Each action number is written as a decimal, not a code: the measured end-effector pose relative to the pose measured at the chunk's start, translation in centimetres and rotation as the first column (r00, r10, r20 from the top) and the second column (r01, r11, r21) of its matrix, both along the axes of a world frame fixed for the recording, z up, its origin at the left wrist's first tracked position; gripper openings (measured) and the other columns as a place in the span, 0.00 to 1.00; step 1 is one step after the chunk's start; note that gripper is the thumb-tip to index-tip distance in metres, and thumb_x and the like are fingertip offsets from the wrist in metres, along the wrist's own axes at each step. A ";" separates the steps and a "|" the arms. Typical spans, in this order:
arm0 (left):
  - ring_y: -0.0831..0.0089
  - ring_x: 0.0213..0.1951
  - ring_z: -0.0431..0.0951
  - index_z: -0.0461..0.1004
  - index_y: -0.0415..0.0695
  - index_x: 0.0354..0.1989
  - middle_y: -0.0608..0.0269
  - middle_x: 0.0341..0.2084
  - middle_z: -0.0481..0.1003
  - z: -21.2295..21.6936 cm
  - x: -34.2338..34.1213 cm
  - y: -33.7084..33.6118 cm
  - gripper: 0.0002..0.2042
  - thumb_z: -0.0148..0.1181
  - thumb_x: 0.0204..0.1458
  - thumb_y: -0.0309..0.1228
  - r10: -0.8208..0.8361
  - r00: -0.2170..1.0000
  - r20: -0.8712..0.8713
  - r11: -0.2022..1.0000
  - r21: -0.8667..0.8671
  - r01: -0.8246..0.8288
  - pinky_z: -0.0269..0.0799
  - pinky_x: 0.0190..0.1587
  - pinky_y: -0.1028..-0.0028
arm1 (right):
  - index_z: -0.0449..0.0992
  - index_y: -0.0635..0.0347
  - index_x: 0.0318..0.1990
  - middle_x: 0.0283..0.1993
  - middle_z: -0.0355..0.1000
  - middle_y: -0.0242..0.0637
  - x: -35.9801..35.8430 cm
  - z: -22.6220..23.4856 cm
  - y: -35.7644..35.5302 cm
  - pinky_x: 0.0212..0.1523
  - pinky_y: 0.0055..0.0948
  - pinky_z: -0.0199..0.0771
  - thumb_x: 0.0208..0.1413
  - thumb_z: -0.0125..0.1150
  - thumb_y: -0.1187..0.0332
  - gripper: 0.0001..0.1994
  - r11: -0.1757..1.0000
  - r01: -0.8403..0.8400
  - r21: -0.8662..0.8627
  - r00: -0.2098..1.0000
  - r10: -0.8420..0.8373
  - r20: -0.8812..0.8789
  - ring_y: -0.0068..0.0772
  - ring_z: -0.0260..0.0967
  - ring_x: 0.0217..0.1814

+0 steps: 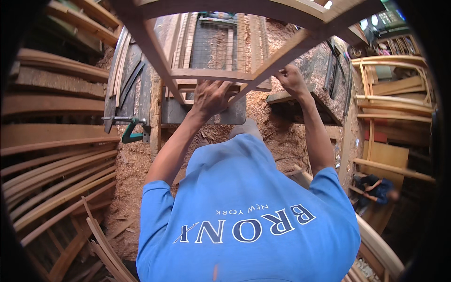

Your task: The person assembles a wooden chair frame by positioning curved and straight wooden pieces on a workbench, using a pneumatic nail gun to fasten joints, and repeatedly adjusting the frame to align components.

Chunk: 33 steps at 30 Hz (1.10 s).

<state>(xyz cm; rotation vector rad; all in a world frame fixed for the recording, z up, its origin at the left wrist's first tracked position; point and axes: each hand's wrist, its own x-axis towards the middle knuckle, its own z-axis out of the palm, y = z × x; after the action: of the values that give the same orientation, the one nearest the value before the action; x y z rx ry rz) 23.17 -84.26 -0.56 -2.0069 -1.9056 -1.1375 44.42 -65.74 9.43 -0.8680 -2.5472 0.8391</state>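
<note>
Access to the desk point(174, 111) from above is hindered by the frame point(211, 74), its bars point(282, 56) slanted across both sides. Between the desk and the right desk point(319, 66), a gap is left over the shavings point(257, 103). The near left corner is obstructed by the clamp point(127, 133), and the far left is lined with planks point(61, 134)

From afar, I see my bare left hand point(211, 97) gripping a brown, open wooden frame point(211, 74) and my bare right hand point(292, 81) at its slanting side bar.
</note>
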 end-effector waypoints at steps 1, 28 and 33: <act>0.62 0.40 0.82 0.79 0.49 0.48 0.61 0.38 0.82 0.0 0.0 0.1 0.17 0.70 0.50 0.38 0.004 1.000 0.005 1.000 -0.029 -0.004 0.71 0.46 0.65 | 0.81 0.62 0.46 0.41 0.76 0.42 -0.5 -0.1 0.3 0.45 0.34 0.78 0.60 0.65 0.64 0.12 0.999 -0.034 -0.033 0.999 0.035 0.038 0.35 0.78 0.42; 0.65 0.40 0.81 0.79 0.55 0.51 0.66 0.39 0.82 -0.5 -0.1 -0.5 0.18 0.70 0.51 0.39 0.011 1.000 -0.023 0.990 -0.140 -0.014 0.67 0.46 0.61 | 0.75 0.66 0.39 0.40 0.75 0.49 -2.3 0.0 -0.6 0.50 0.41 0.73 0.49 0.65 0.64 0.15 0.982 0.181 -0.053 0.954 -0.163 0.251 0.46 0.75 0.45; 0.65 0.36 0.81 0.81 0.51 0.46 0.63 0.39 0.82 -0.4 -0.1 -0.5 0.16 0.70 0.47 0.36 0.021 0.999 -0.024 0.992 -0.123 -0.024 0.69 0.39 0.63 | 0.77 0.66 0.46 0.49 0.72 0.53 -2.4 -0.3 -2.1 0.55 0.45 0.73 0.52 0.65 0.63 0.17 0.988 0.142 0.067 0.966 -0.153 0.209 0.54 0.74 0.51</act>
<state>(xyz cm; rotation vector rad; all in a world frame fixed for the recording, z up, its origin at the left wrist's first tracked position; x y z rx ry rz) 23.12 -84.78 -0.98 -2.0449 -2.0276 -1.0101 42.06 -67.84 9.09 -1.1724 -2.6306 0.6641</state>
